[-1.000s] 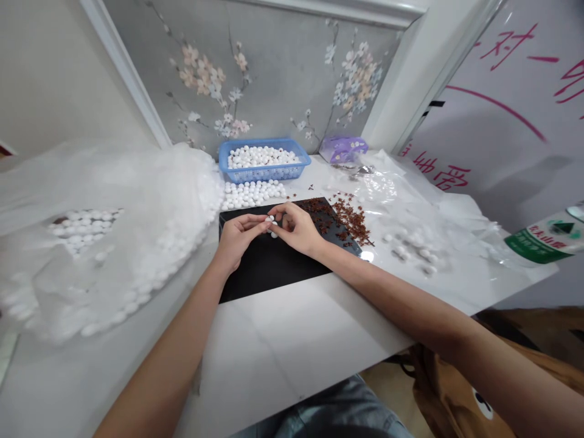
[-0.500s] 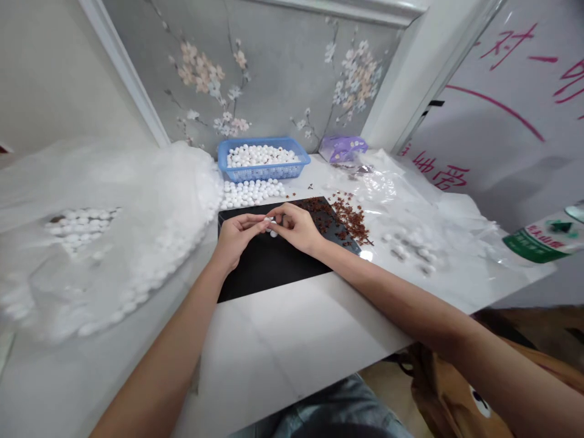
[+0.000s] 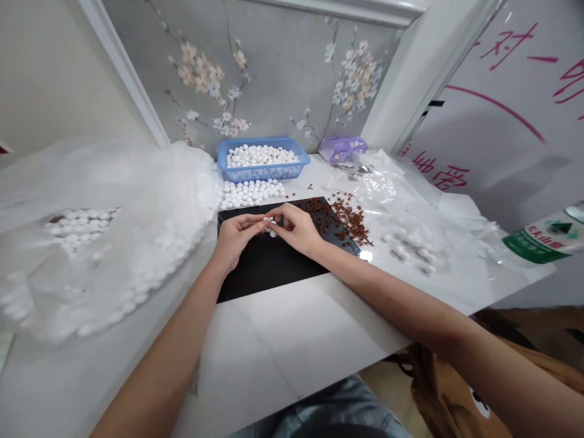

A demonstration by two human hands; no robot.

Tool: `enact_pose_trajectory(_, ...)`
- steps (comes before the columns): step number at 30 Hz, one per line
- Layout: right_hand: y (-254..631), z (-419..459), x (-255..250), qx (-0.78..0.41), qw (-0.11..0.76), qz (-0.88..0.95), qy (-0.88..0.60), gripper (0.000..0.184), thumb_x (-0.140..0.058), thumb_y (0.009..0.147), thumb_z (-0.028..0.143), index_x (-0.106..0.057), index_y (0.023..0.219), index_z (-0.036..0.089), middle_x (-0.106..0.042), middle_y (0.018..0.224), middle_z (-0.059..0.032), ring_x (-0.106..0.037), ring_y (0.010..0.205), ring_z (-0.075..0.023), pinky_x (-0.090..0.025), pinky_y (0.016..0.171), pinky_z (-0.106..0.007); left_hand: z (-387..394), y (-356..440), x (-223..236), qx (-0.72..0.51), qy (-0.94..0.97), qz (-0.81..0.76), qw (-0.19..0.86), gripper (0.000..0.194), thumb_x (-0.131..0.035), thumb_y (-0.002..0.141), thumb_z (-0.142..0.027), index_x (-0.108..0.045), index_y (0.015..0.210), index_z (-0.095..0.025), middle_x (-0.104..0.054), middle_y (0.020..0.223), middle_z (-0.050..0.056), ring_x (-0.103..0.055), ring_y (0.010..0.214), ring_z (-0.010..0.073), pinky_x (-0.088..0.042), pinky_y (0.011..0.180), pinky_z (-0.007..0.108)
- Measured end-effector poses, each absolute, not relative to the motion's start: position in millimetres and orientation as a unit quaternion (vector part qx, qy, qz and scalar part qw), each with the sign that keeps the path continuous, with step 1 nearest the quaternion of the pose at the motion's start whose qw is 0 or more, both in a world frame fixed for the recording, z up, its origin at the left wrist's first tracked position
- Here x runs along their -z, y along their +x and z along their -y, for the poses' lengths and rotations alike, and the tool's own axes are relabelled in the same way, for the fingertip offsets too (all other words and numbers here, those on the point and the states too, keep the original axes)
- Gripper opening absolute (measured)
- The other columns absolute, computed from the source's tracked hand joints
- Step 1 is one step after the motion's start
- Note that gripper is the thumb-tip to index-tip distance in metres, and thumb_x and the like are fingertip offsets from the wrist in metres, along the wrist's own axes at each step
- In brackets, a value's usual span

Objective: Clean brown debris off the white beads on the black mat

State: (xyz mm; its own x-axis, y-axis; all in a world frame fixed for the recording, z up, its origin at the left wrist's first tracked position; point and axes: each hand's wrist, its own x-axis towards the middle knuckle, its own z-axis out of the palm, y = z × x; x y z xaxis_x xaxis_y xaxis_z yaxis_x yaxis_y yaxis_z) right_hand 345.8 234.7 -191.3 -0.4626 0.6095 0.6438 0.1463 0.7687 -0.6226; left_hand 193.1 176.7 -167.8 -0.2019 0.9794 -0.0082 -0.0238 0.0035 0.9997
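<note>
Over on the far left sprawls a cloudy plastic bag [image 3: 177,182], bulging with white balls that show at its torn-looking opening. Next comes the left hand [image 3: 233,242], thumb and forefinger pinching at the small white balls [image 3: 272,233]. Behind it, more loose balls [image 3: 253,193] spread on the white table [image 3: 283,340], just in front of a blue basket [image 3: 262,174] heaped with the same sort.

Little has changed in the last second: the hands stay together over the black board [image 3: 269,267], though the little cluster looks more covered by fingers. I'd judge the same fiddly bit of handwork is under way — nothing has been let go. The balls sit right at the left fingertips and touch those of the right hand [image 3: 298,230], also drawn into a pinch; which fingers grip which ball, I can't tell.

Just beyond the right hand, brown star-shaped pieces [image 3: 351,220] spill off the board. Farther right — crumpled clear plastic [image 3: 387,182], then a green-and-white labelled bottle [image 3: 542,238].
</note>
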Motion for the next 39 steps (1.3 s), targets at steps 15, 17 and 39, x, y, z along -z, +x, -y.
enact_pose_trajectory(15, 348.0, -233.8, 187.3, -0.247, 0.426, 0.839, -0.231, 0.011, -0.056, 0.085, 0.024, -0.059, 0.091, 0.015, -0.052, 0.085, -0.0020, -0.040, 0.053, -0.0061, -0.038, 0.056, -0.022, -175.6, 193.8, 167.2, -0.541, 0.447, -0.549, 0.453, 0.035, -0.078, 0.058, -0.038, -0.071, 0.084, -0.015, -0.072, 0.086, 0.007, -0.064, 0.077, 0.0146, -0.051, 0.075, 0.026)
enact_pose_trajectory(17, 350.0, -241.5, 181.0, -0.261, 0.416, 0.842, -0.224, 0.017, -0.061, 0.079, 0.023, -0.060, 0.094, 0.015, -0.053, 0.087, -0.0027, -0.045, 0.060, -0.0079, -0.040, 0.058, -0.022, -177.0, 193.1, 168.1, -0.563, 0.432, -0.550, 0.440, 0.036, -0.076, 0.061, -0.039, -0.071, 0.088, -0.016, -0.072, 0.087, 0.006, -0.063, 0.076, 0.0130, -0.050, 0.075, 0.024)
enact_pose_trajectory(39, 333.3, -295.6, 175.4, -0.297, 0.411, 0.736, -0.449, 0.022, -0.060, 0.077, 0.035, -0.064, 0.075, 0.014, -0.056, 0.073, -0.0028, -0.045, 0.066, -0.0124, -0.039, 0.066, -0.026, -172.7, 195.2, 171.1, -0.393, 0.580, -0.702, 0.125, 0.022, -0.059, 0.070, -0.027, -0.072, 0.086, -0.020, -0.062, 0.084, 0.005, -0.052, 0.079, 0.0166, -0.043, 0.077, 0.031)
